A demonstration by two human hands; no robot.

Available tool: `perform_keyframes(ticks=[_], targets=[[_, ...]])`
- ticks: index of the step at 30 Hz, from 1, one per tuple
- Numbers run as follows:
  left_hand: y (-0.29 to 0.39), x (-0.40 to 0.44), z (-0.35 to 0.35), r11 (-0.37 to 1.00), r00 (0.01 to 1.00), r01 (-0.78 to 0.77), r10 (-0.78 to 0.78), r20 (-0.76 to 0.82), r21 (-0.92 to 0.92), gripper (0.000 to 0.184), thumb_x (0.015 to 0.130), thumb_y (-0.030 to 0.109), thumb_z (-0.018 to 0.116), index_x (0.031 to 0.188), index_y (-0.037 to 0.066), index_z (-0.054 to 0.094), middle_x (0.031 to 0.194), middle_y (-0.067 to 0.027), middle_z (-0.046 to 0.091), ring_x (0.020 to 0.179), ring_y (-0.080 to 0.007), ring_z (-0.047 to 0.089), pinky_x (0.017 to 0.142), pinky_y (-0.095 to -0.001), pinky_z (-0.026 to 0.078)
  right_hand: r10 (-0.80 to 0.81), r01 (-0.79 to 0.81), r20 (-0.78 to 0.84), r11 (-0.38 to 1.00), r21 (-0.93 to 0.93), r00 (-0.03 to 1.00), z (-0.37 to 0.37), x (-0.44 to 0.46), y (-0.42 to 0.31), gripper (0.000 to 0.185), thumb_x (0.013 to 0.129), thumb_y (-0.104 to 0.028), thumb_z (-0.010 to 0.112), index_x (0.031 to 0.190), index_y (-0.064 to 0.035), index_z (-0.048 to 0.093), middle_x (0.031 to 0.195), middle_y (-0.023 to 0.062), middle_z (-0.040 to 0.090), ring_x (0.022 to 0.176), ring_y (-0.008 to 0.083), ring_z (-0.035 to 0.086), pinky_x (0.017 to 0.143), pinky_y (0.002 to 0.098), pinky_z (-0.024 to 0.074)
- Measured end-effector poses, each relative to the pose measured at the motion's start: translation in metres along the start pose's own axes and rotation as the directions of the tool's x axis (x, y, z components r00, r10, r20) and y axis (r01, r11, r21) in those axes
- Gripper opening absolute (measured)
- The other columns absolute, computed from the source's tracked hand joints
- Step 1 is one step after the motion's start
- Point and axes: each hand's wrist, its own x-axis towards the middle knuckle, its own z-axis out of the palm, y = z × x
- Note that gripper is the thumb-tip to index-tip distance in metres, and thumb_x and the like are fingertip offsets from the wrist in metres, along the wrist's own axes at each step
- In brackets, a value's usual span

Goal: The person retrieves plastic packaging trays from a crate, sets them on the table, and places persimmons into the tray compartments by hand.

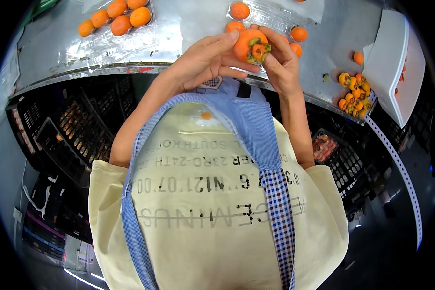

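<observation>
Persimmon (247,42), round, smooth, leafy-capped; left hand (211,59), right hand (284,67) hold it.

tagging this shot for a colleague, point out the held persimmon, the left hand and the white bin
held persimmon (245,43): head view, orange skin beside the green calyx
left hand (204,59): head view, middle of the hand
white bin (387,62): head view, side wall

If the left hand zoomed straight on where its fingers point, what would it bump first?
Probably the orange fruit at its thumb, then the right hand. The left hand's lower fingers might slip underneath; depth is unclear.
</observation>
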Motion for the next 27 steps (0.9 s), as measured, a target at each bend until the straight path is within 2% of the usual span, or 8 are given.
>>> perform_keyframes(ticks=[4, 6, 10, 13, 16, 19, 22, 27], targets=[[-0.005, 0.0, -0.003, 0.989, 0.993, -0.116, 0.114, -0.026, -0.096, 0.05, 0.092, 0.031, 0.054, 0.124, -0.005, 0.041, 0.115, -0.0174, 0.055, 0.103, -0.0275, 0.06, 0.087, -0.0349, 0.053, 0.03, -0.03, -0.002, 0.999, -0.013, 1.0, 0.006, 0.006, -0.006, 0.048, 0.084, -0.011, 0.06, 0.127, 0.0026, 0.046, 0.129, 0.0158, 0.048, 0.119, 0.0251, 0.047, 0.099, 0.0385, 0.0398], [-0.006, -0.002, -0.007, 0.975, 0.973, -0.219, 0.22, -0.065, 0.028, 0.048, 0.09, 0.024, 0.057, 0.125, -0.005, 0.041, 0.12, -0.0188, 0.052, 0.109, -0.0287, 0.056, 0.092, -0.0359, 0.049, -0.003, 0.004, -0.015, 0.998, 0.061, 1.0, 0.01, 0.012, -0.007, 0.048, 0.082, -0.011, 0.062, 0.126, 0.0018, 0.048, 0.128, 0.014, 0.049, 0.116, 0.0234, 0.048, 0.097, 0.0368, 0.0408], [0.003, -0.008, -0.002, 0.891, 0.905, -0.325, 0.39, -0.17, 0.316, 0.049, 0.079, 0.006, 0.068, 0.122, -0.004, 0.047, 0.116, -0.0168, 0.055, 0.105, -0.0239, 0.058, 0.088, -0.0334, 0.051, -0.04, 0.012, -0.069, 0.93, -0.368, 0.997, 0.02, 0.017, 0.001, 0.049, 0.077, -0.01, 0.069, 0.122, -0.0025, 0.052, 0.119, 0.0069, 0.053, 0.107, 0.0175, 0.052, 0.092, 0.0321, 0.0425], [0.002, -0.012, -0.003, 0.826, 0.858, -0.373, 0.48, -0.183, 0.422, 0.047, 0.077, 0.004, 0.069, 0.12, -0.004, 0.05, 0.117, -0.016, 0.055, 0.105, -0.0236, 0.058, 0.087, -0.0328, 0.051, 0.013, -0.055, -0.123, 0.937, -0.344, 0.992, 0.035, 0.02, -0.003, 0.047, 0.077, -0.01, 0.07, 0.12, -0.0031, 0.054, 0.117, 0.0068, 0.053, 0.107, 0.0172, 0.052, 0.091, 0.0316, 0.0434], [0.006, -0.021, -0.005, 0.856, 0.887, -0.324, 0.423, -0.187, 0.403, 0.051, 0.076, -0.003, 0.068, 0.123, -0.004, 0.048, 0.124, -0.0153, 0.051, 0.112, -0.0254, 0.054, 0.094, -0.0347, 0.047, -0.038, 0.011, -0.073, 0.938, -0.346, 0.997, 0.037, 0.023, 0.003, 0.046, 0.077, -0.01, 0.07, 0.119, -0.0034, 0.054, 0.119, 0.0074, 0.052, 0.105, 0.0176, 0.054, 0.089, 0.0312, 0.0444], [-0.001, -0.023, -0.011, 0.63, 0.783, -0.385, 0.61, -0.123, 0.674, 0.053, 0.075, -0.003, 0.069, 0.124, -0.001, 0.049, 0.122, -0.012, 0.053, 0.113, -0.0228, 0.053, 0.095, -0.0339, 0.046, -0.024, -0.01, -0.105, 0.95, -0.312, 0.994, 0.04, 0.026, 0.005, 0.047, 0.075, -0.01, 0.071, 0.118, -0.0033, 0.054, 0.115, 0.0074, 0.053, 0.099, 0.0163, 0.056, 0.086, 0.0302, 0.0466], [0.004, -0.029, -0.014, 0.284, 0.652, -0.374, 0.758, 0.033, 0.883, 0.059, 0.073, -0.002, 0.071, 0.126, 0.003, 0.047, 0.119, -0.0103, 0.055, 0.113, -0.0209, 0.053, 0.094, -0.0338, 0.046, -0.084, -0.022, -0.223, 0.9, -0.435, 0.971, 0.051, 0.027, 0.012, 0.046, 0.074, -0.01, 0.073, 0.115, -0.0027, 0.055, 0.109, 0.0071, 0.054, 0.091, 0.0145, 0.058, 0.079, 0.028, 0.0493], [0.007, -0.039, -0.018, 0.068, 0.539, -0.318, 0.834, 0.121, 0.946, 0.061, 0.07, 0.0, 0.067, 0.127, 0.006, 0.044, 0.115, -0.0119, 0.055, 0.104, -0.0284, 0.053, 0.088, -0.0354, 0.045, -0.155, 0.018, -0.176, 0.799, -0.602, 0.972, 0.075, 0.038, 0.017, 0.047, 0.07, -0.012, 0.077, 0.111, -0.0011, 0.055, 0.103, 0.0101, 0.055, 0.084, 0.015, 0.059, 0.067, 0.0253, 0.0514]])
